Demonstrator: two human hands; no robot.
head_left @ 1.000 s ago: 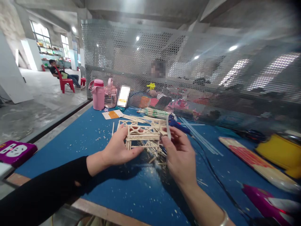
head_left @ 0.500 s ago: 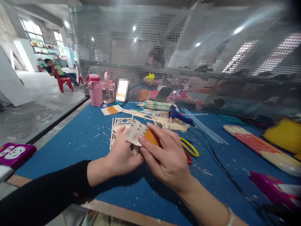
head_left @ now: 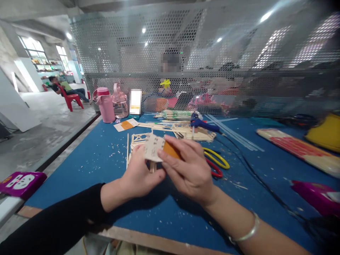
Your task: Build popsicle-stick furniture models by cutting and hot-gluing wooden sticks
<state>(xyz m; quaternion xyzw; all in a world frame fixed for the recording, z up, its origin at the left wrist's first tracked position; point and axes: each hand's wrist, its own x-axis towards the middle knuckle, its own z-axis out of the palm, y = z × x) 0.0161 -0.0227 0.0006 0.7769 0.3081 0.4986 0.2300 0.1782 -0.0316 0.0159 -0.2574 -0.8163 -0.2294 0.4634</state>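
Note:
My right hand [head_left: 190, 168] pinches a folded piece of sandpaper [head_left: 152, 148], its pale back printed with grey characters and an orange part under my fingers. Below the paper, thin wooden sticks [head_left: 153, 167] show between the thumb and fingers of my left hand [head_left: 136, 175], which grips them. The paper lies over the top of these sticks, and their upper part is hidden. Just behind my left hand is a lattice frame of wooden sticks [head_left: 140, 137] on the blue table. Pliers or scissors with yellow and red handles [head_left: 221, 163] lie right of my right hand.
A blue glue gun [head_left: 204, 124] rests near more stick frames [head_left: 207, 135], its cable running right. Pink bottles [head_left: 106, 108] stand back left before a perforated metal screen [head_left: 119, 46]. Purple power strips [head_left: 23, 185] lie at both sides; a bag of sticks [head_left: 297, 148] is at right.
The camera view has turned slightly, shifting the background. Both hands keep the same grip, and the sandpaper has tilted a little over the sticks.

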